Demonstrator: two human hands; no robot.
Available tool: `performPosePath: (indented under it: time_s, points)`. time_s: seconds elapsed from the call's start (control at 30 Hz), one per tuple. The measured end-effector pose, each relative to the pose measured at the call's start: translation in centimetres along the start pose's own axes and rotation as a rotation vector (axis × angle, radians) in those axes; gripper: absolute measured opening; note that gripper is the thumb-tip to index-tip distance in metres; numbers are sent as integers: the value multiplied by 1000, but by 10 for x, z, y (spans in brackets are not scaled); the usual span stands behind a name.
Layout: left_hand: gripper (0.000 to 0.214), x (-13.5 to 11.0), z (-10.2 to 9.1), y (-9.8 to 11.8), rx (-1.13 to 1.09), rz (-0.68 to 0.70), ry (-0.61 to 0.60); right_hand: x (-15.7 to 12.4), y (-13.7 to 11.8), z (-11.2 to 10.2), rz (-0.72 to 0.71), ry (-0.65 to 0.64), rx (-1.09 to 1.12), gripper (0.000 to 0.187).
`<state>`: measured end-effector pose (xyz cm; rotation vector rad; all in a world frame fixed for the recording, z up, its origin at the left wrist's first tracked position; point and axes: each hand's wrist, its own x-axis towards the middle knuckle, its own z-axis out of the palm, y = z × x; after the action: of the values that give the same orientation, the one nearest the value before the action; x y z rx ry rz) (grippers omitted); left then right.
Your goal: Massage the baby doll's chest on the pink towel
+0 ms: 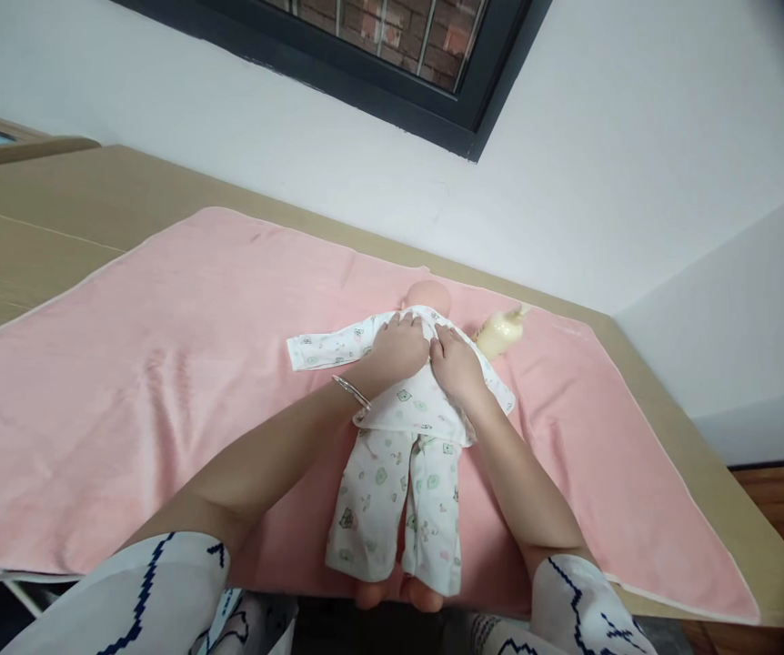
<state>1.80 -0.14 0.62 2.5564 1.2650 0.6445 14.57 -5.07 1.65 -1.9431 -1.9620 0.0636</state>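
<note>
A baby doll (426,296) lies stretched out on a pink blanket (228,364), its bald head away from me and its feet near the edge. It wears a white printed top (419,405) and matching trousers (371,500). My left hand (402,347) lies on the upper part of the top, its fingers stretched towards the doll's neck. Beside it, my right hand (457,362) rests on the other side of the top, fingers laid on the cloth. The doll's left-side sleeve (324,350) points outward. My hands hide much of the top's upper part.
A pale yellow bottle (501,334) lies on the blanket, right of the doll's head. Under the blanket is a wooden table (57,196), set against a white wall (262,136). Above it is a dark-framed window (460,114). A wood-coloured edge (24,150) rises at the far left.
</note>
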Motion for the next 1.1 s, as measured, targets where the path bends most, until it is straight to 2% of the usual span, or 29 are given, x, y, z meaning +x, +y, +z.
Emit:
performPosePath:
  time_s: [0.1, 0.17, 0.27, 0.4, 0.47, 0.53, 0.63, 0.73, 0.8, 0.93, 1.1]
  points:
    - [41, 8, 0, -14, 41, -50, -11, -10, -15, -9, 14, -24, -30, 45]
    - [46, 8, 0, -12, 79, -109, -4, -11, -14, -11, 17, -20, -17, 43]
    - [54, -2, -4, 4, 152, -138, -44, 0, 3, -4, 38, 8, 70, 45]
    - [54, -15, -15, 31, 240, -62, -151, 18, 32, 11, 6, -3, 106, 57]
    - [50, -17, -20, 36, 251, -33, -159, 20, 36, 13, -9, -16, 86, 60]
    - [43, -13, -23, 32, 221, -16, -148, 17, 30, 11, -27, -24, 59, 60]
    - [38, -2, -21, 15, 177, 42, -144, 5, 8, 3, -42, -60, 22, 58]
    - [36, 6, -12, -1, 155, 6, -74, -8, -11, -4, -35, -94, 4, 57]
    - [37, 8, -3, -6, 125, -50, 9, -10, -14, -6, -48, -82, 21, 54]
    - [36, 7, 10, -6, 59, -89, 108, 1, 2, 2, -33, -43, 105, 52]
    - [36, 6, 15, -6, -3, -89, 168, 14, 19, 17, 7, 61, 101, 56]
